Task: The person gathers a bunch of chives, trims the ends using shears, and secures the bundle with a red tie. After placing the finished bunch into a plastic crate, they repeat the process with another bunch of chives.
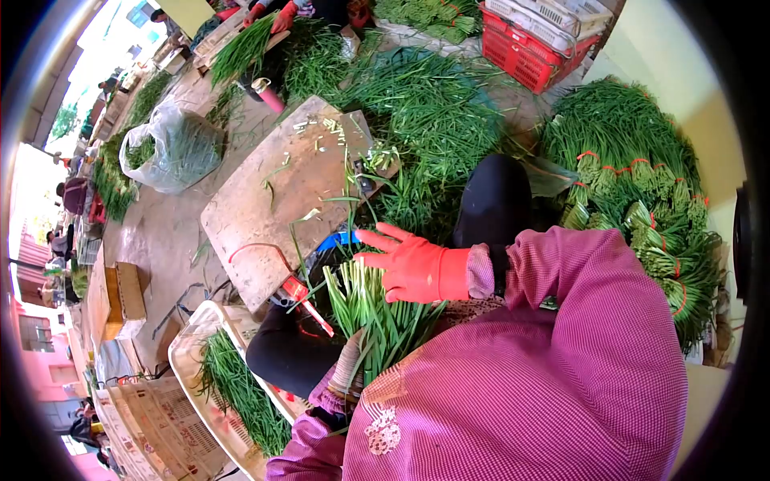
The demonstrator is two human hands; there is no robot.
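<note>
Left hand (350,366) holds 1 green bunch (369,309) beside right hand (413,266).

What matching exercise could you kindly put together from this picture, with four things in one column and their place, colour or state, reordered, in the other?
Column one
1. Right hand
2. Red crate
3. Clear plastic bag
4. Large board

Column two
a. Scattered with pale cut pieces
b. Wearing a red glove
c. Beneath white crates
d. On the floor, greens inside

Right pairs: 1-b; 2-c; 3-d; 4-a
</note>
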